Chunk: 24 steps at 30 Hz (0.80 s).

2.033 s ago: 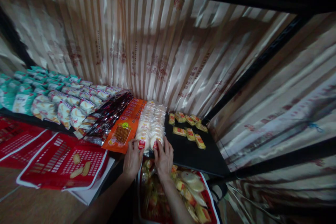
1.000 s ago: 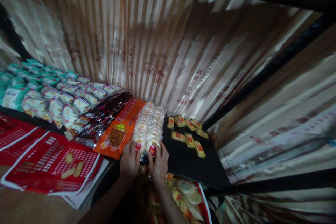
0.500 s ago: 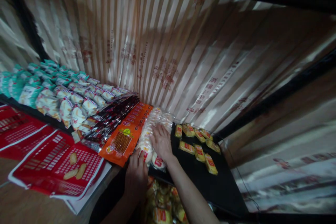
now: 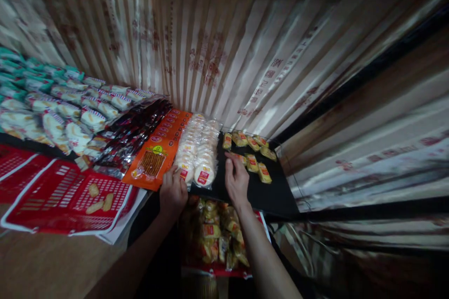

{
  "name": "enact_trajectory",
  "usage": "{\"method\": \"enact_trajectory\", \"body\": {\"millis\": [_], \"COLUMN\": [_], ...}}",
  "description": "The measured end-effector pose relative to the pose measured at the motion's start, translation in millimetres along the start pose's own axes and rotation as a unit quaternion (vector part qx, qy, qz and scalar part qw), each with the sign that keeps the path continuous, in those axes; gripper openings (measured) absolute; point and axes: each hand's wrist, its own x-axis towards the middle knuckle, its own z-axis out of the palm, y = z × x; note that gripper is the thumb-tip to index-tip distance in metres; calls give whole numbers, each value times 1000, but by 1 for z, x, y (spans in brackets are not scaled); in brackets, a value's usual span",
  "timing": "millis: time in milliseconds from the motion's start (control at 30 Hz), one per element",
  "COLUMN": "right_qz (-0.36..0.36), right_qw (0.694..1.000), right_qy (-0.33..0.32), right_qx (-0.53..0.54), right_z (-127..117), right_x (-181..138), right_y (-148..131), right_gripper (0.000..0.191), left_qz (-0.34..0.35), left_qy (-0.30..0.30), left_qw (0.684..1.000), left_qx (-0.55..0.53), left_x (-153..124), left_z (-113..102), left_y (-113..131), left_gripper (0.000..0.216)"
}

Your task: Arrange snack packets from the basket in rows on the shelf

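Two rows of clear-wrapped white round crackers [image 4: 205, 175] lie side by side on a black surface [image 4: 224, 189], with red labels on the front packs. At the front left corner of these rows is my left hand [image 4: 173, 192], its fingers loosely bent against the nearest pack; I see nothing held in it. My right hand [image 4: 237, 180] is over the black surface, right of the crackers, fingers stretched forward and apart from the rows. Its fingertips reach the small yellow snack packets [image 4: 251, 162], partly covering one. No packet shows in its grasp.
Left of the crackers lies an orange snack bag [image 4: 154, 161], then dark shiny packs [image 4: 136, 126] and rows of white and teal packs [image 4: 75, 98]. Red printed bags [image 4: 70, 196] hang in front. Below sits a box of yellow packets [image 4: 213, 233]. A pleated curtain [image 4: 210, 32] stands behind.
My right hand has lifted off the white crackers and moved right, to the yellow packets. My left hand stays by the front left packs. The view has tilted down, showing more of the box below.
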Motion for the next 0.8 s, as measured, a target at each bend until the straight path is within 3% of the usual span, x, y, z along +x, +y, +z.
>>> {"method": "enact_trajectory", "body": {"millis": [200,300,367,533,667,800], "right_qz": [169,243,257,222,178,194], "right_qw": [980,956,948,941,910,879], "right_qy": [17,-40,-69,-107,-154,-218], "right_qx": [-100,-157,-177,-230,-341,-377], "right_z": [-83,-104,-109,-100,-88,-81], "right_x": [-118,-164,-183,-190,-171,-153], "right_y": [79,119,135,139,135,139], "right_gripper": [44,53,55,50,43,39], "left_qz": [-7,18,75,221,223,198], "left_qy": [31,26,-1,-132,-214,-219], "left_qw": [999,999,997,965,951,955], "left_qx": [17,18,7,-42,-21,-22], "left_x": [-2,-6,-11,-22,-26,-25], "left_z": [-2,-4,-6,-9,-9,-9], "left_y": [4,2,1,4,10,14], "left_gripper": [25,25,25,24,25,24]}}
